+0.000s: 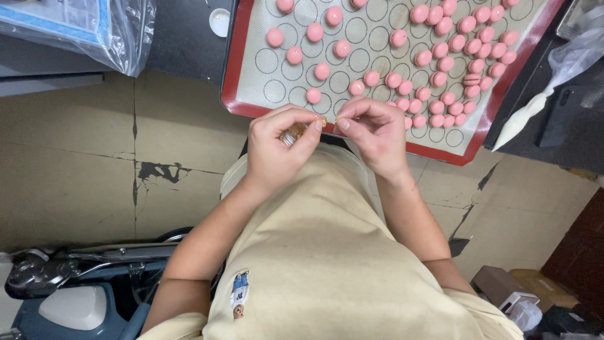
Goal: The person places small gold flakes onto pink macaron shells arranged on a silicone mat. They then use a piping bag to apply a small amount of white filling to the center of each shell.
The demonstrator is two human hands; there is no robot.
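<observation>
Head view: left hand (277, 148) cups a small jar (293, 133), tilted toward the other hand, fingers (313, 129) wrapped round it. Right hand (375, 135) has thumb and forefinger pressed together, pinching a tiny gold fleck (323, 119) at the jar mouth. Just beyond the fingers, baking mat (277, 69) with pink macaron shells (440, 63) on dark desk (182, 38); piping bag (525, 119) right of them.

Piping bag (525, 118) on dark counter (182, 38) (right side); cardboard boxes (503, 284) on tiled floor (82, 157).
</observation>
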